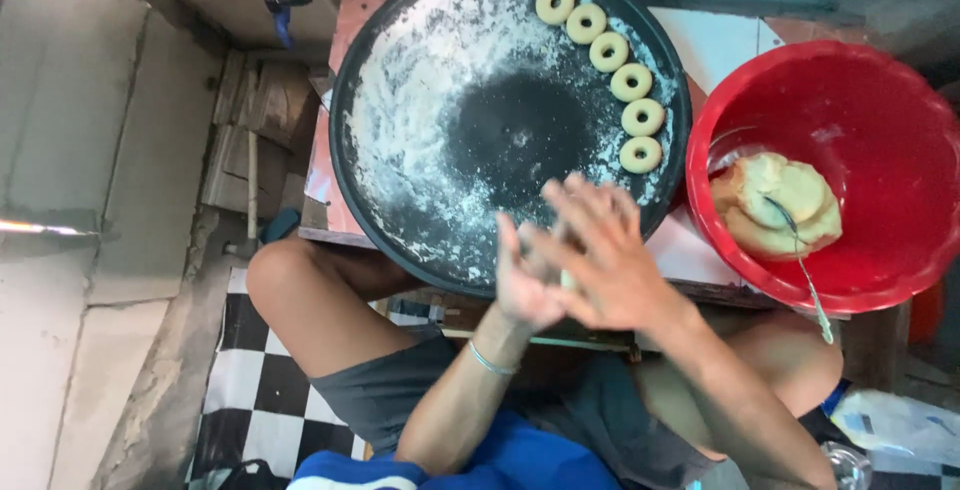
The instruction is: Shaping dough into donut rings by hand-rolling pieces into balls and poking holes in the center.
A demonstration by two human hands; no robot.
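**Six rings on tray, next piece between the palms**

Tray: big round black pan, floured, sits on the surface in front of the knees. Its centre is mostly bare of flour. Near rim overhangs toward the lap.

Bucket: red, just right of the tray, rims almost touching. Holds a lump of dough with a spoon stuck in it, handle poking out over the near rim.

Progress, as I read it: six dough rings laid in an arc along the tray's right edge, evenly spaced, none touching. Rest of the tray is unfilled, and a good lump remains in the bucket, so early stage, most of it left.

Hands: left hand and right hand pressed palm to palm over the tray's near rim, fingers spread flat, not curled. Both motion-blurred. A pale bit of dough piece shows between them; shape not readable.

Room: whole left half and centre of tray open. Tight spots are the tray-bucket gap and the spoon handle by the right forearm. Wall close on the left, checkered floor below.
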